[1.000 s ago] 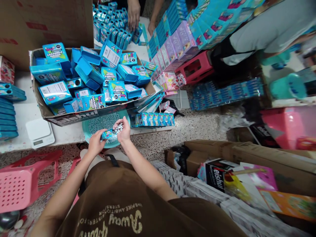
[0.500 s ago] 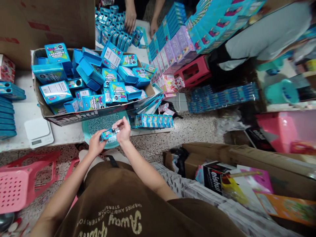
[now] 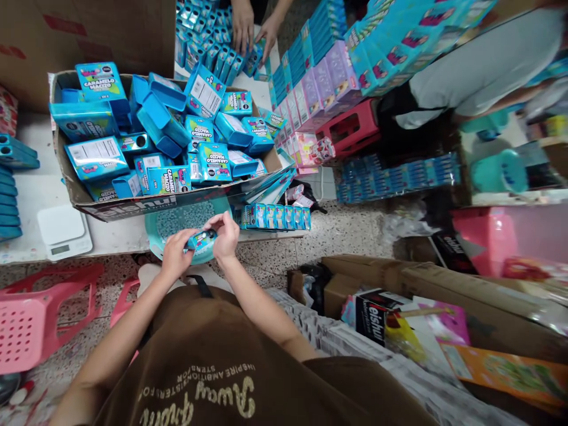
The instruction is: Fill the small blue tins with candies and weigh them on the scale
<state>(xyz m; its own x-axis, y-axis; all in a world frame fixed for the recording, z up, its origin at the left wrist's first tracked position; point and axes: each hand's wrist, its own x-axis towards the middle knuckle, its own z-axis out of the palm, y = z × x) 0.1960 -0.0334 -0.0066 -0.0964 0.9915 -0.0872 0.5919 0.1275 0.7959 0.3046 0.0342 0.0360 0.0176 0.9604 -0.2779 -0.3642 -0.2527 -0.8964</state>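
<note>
Over a turquoise basin (image 3: 153,239) of small pale-blue candies, my left hand (image 3: 177,254) is closed around a small blue candy box (image 3: 202,239) that lies level in its grip. My right hand (image 3: 225,234) is at the box's right end, its fingers curled in over the dark round hole. A whitish bit shows by that hole, seemingly candies from my right fingers; the inside of the palm is hidden. Just beyond the basin, a cardboard carton (image 3: 110,212) is heaped with blue candy boxes (image 3: 215,161).
A white scale (image 3: 64,231) stands left on the table. A row of blue boxes (image 3: 277,217) lies right of the basin. Across the table, another person's hands (image 3: 243,29) touch similar boxes. Pink stools (image 3: 26,331) stand below left; a long cardboard box (image 3: 381,272) is at right.
My right fingers have moved closer over the box's end, and the white candies seen at them are now mostly out of sight. The other person's hands have come together. The view has shifted slightly.
</note>
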